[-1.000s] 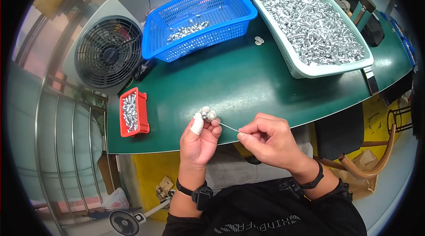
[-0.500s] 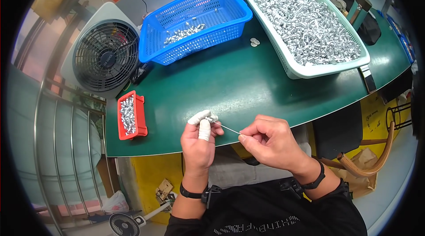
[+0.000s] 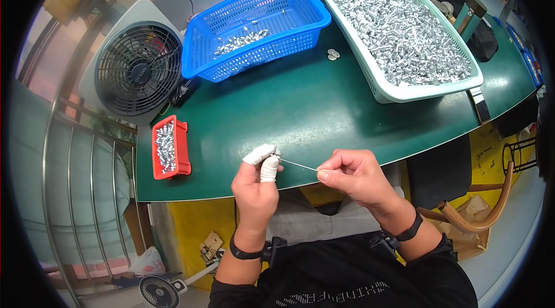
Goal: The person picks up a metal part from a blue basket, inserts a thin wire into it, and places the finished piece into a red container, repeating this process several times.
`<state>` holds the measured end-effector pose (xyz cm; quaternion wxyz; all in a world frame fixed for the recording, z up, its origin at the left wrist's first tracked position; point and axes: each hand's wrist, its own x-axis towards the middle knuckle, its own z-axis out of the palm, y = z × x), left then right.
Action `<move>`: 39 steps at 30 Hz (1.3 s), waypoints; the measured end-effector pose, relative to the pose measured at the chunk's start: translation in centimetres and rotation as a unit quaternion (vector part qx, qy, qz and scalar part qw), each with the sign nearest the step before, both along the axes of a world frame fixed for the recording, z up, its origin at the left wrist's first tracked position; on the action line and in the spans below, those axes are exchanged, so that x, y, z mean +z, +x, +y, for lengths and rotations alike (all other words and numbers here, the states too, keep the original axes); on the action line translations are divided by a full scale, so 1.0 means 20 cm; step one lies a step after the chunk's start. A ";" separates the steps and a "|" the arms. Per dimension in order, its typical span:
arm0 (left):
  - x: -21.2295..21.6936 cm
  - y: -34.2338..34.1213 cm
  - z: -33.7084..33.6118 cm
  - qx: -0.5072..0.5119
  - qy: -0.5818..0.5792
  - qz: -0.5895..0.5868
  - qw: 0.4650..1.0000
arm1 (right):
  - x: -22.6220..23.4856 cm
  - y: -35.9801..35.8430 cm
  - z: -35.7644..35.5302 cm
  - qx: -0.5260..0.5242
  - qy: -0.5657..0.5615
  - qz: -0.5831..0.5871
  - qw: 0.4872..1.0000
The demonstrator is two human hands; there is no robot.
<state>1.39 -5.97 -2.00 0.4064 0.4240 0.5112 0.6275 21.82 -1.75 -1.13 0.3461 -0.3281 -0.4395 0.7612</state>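
Near the table's front edge, my left hand (image 3: pixel 258 184) pinches a small silvery metal part (image 3: pixel 276 154) between a thumb and finger wrapped in white tape. A thin, straight metal rod (image 3: pixel 299 165) runs from that part to my right hand (image 3: pixel 354 176), whose thumb and forefinger are closed on its other end. Whether the rod's tip sits inside the part or only against it is hidden by the taped fingers. To the left stands a red bin (image 3: pixel 182 149) holding many small silvery metal parts (image 3: pixel 165 147).
A blue basket (image 3: pixel 260 48) with some metal parts stands at the back, beside a pale green basket (image 3: pixel 370 74) heaped with them. Two or so small discs (image 3: pixel 333 54) lie between the baskets on the green table (image 3: pixel 277 106). A fan (image 3: pixel 139 71) stands at the left.
Both hands have shifted only slightly; the left moved a little to the left. Its other fingers have curled in behind the taped ones. The grip on part and rod stays.
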 end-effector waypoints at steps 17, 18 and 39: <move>0.06 -0.15 0.06 0.047 0.048 0.197 0.978 | -0.05 0.05 0.15 -0.094 0.320 -0.173 0.927; 0.07 -0.16 0.09 0.053 0.083 0.238 0.966 | -0.06 0.06 0.16 -0.120 0.354 -0.206 0.904; 0.01 -0.21 0.15 -0.006 0.111 0.545 0.831 | -0.10 0.07 0.17 -0.139 0.372 -0.184 0.899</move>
